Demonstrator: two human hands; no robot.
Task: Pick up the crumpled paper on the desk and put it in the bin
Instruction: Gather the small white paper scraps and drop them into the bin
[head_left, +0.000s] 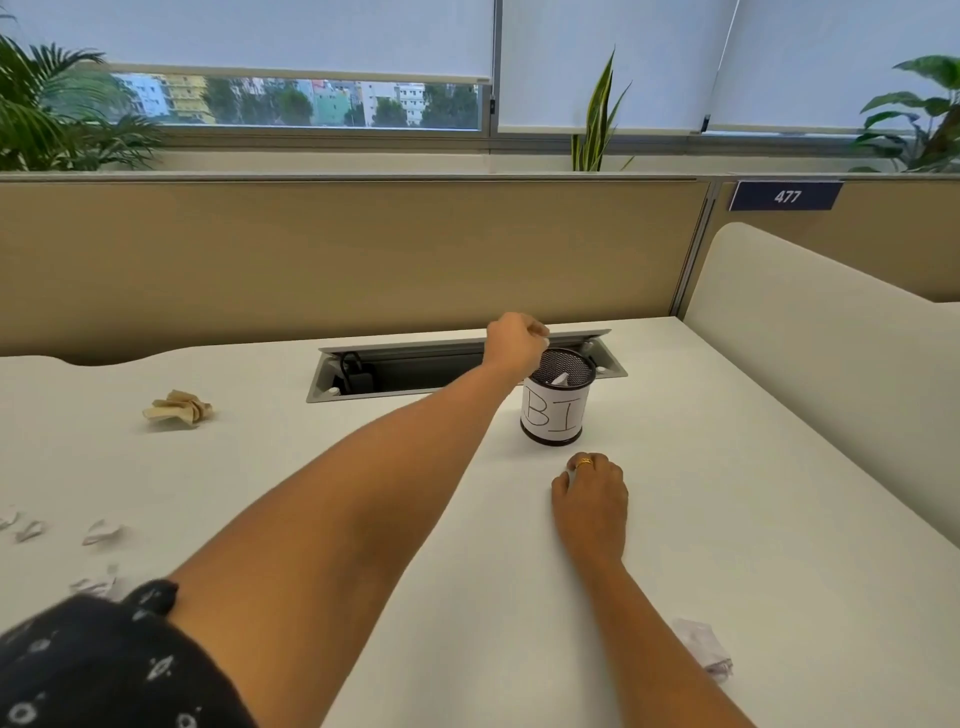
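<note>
Head view, so here's how it gets read: the drop-off step is in hand. The left hand (514, 340) is held right over the rim of the mesh bin (556, 402), fingers curled downward. Whether paper is pinched in them can't be told, only a pale sliver is seen at the fingertips. One white scrap (561, 378) is seen inside the bin already. The right hand (589, 493) is rested on the desk (727, 467) just in front of the bin, loosely curled, nothing held.

Plenty is left tbh: a tan crumpled paper (179, 408) well left of the bin, small white wads (101, 532) further left and nearer, and one more wad (704, 647) nearer and right of the bin. Next, anything pinched needs to be let go over the opening, then a long reach left is probably called for.
</note>
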